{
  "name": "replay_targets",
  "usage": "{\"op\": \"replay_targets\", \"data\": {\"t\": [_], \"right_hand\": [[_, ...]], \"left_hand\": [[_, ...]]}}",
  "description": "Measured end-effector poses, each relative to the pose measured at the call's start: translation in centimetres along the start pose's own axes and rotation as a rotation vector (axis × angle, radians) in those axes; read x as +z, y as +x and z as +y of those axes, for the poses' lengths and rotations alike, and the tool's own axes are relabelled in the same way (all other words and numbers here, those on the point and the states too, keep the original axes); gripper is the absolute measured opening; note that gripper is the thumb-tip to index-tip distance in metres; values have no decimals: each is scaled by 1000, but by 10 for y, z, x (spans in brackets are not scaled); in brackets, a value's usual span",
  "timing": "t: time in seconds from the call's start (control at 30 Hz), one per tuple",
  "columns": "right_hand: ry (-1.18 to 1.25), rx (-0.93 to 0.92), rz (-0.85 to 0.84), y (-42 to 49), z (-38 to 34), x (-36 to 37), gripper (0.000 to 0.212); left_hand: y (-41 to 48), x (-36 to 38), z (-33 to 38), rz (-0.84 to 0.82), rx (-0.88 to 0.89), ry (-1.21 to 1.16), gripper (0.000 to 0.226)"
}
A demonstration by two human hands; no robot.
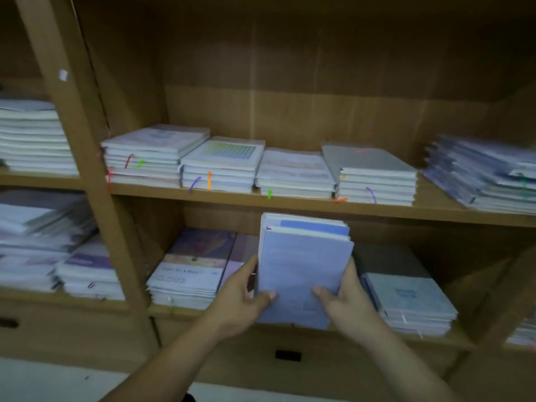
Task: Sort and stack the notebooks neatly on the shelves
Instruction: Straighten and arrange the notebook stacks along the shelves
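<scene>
A stack of pale blue notebooks [301, 262] is held up in front of the lower shelf [452, 342]. My left hand [242, 294] grips its left edge, thumb on the cover. My right hand [345, 297] grips the right edge, thumb also on top. On the lower shelf, a notebook pile with a purple-and-white cover [191, 271] lies to the left and a grey-blue pile [406, 297] to the right. The upper shelf [232, 200] carries several low stacks [223, 166] side by side, with coloured ribbons hanging out.
A wooden upright [87, 140] divides off the left bay, which holds more white stacks [32, 137] on two levels. A tilted, untidy pile [487, 175] sits at the upper shelf's right end. Drawers with dark handles [287, 355] lie below.
</scene>
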State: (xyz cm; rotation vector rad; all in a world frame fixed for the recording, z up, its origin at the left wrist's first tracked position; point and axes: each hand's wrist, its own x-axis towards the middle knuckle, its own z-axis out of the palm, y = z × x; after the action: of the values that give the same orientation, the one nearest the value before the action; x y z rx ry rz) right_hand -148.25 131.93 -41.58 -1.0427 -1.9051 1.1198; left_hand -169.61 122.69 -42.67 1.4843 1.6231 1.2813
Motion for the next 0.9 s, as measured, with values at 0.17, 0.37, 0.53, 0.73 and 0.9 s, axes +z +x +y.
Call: {"op": "replay_targets", "data": {"t": [0.17,0.37,0.53,0.73,0.9], "right_hand": [[18,6,-74,44,3,58,87],[59,79,-46,80,20,82,93],[19,43,7,88,35,93,91],[-27,-26,106,84,42,110,96],[-46,0,134,84,57,120,102]], "left_hand": [[24,-38,-45,48,-16,33,76],[54,-42,-75,92,-22,114,90],[59,-24,-92,145,10,108,91],[61,-14,-112,225,-18,141,86],[59,-8,-122,259,13,201,84]]}}
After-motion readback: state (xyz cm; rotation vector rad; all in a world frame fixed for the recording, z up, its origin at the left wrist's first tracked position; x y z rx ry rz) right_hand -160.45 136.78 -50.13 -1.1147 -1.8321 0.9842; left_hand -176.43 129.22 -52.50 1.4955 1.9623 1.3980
